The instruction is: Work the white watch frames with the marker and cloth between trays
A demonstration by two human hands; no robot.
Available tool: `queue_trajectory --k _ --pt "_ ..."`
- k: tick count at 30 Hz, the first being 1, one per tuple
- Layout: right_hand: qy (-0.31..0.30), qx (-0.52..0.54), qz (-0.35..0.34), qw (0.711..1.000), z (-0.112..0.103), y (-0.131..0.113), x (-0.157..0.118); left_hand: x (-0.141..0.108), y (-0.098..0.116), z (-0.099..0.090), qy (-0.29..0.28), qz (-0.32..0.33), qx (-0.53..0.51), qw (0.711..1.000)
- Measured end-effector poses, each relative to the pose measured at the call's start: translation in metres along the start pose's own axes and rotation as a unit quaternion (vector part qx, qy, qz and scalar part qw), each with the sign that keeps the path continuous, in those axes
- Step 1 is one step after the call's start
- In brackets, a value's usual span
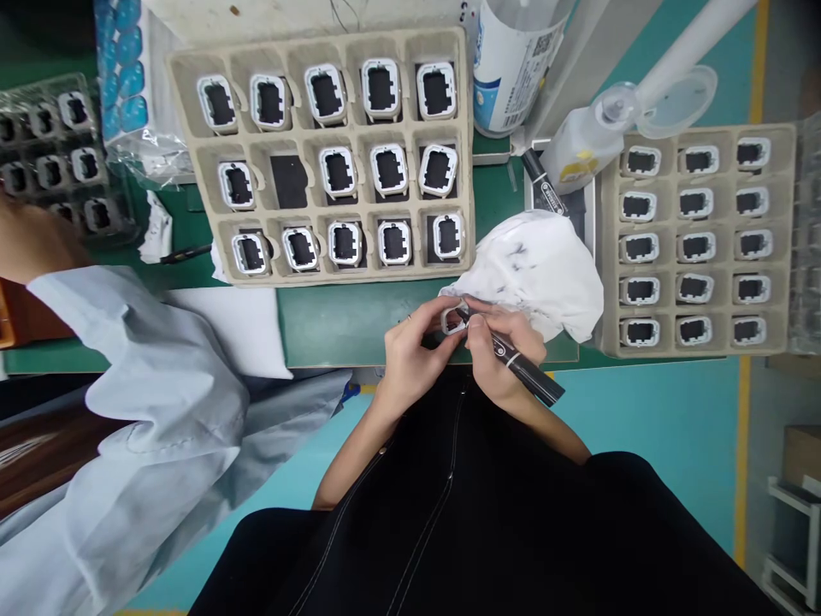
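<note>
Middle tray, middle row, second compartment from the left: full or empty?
Empty: only dark liner shows there; a white frame sits one place to the right.

green workbench (339,329), two beige molded trays (260,207) (700,349) sitting on it, crumpled white cloth (535,265) between them, flat white sheet (234,329)

We are in a factory workshop, shown by the green workbench (346,329), compartment trays (269,137) of identical small frames (380,88), and a co-worker's sleeve (154,342).
</note>
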State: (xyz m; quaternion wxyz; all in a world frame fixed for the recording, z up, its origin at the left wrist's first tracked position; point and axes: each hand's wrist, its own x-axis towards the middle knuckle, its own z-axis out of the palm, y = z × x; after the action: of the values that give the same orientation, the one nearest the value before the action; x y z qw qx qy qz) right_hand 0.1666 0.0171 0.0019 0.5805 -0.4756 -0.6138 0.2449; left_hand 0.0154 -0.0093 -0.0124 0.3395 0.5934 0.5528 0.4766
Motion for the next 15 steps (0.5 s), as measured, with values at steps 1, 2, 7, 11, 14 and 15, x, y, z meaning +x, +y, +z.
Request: queue_trajectory --k 1,2,7,11,14,15 --pt "-0.005 -0.003 -0.001 1.0 -0.001 0.0 0.0 0.0 0.0 0.0 0.002 0.003 0.008 1.0" --pt "-0.011 -0.008 -0.003 1.0 -0.001 -0.001 0.0 -0.001 0.001 0.001 0.006 0.008 0.016 1.0" --pt "-0.017 -0.013 -0.049 0.999 -0.003 -0.001 -0.001 -0.004 0.002 0.002 0.026 0.034 0.063 0.997" --pt "-0.008 -0.019 -0.032 0.999 -0.002 0.006 -0.006 -0.005 0.003 0.003 0.033 0.039 0.089 0.995" --pt "-0.001 -0.017 -0.027 0.999 -0.003 0.01 -0.008 -0.005 0.003 0.004 0.043 0.044 0.081 0.995" --pt "-0.005 -0.019 -0.031 0.999 -0.003 0.01 -0.008 -0.005 0.002 0.004 0.044 0.043 0.077 0.995"
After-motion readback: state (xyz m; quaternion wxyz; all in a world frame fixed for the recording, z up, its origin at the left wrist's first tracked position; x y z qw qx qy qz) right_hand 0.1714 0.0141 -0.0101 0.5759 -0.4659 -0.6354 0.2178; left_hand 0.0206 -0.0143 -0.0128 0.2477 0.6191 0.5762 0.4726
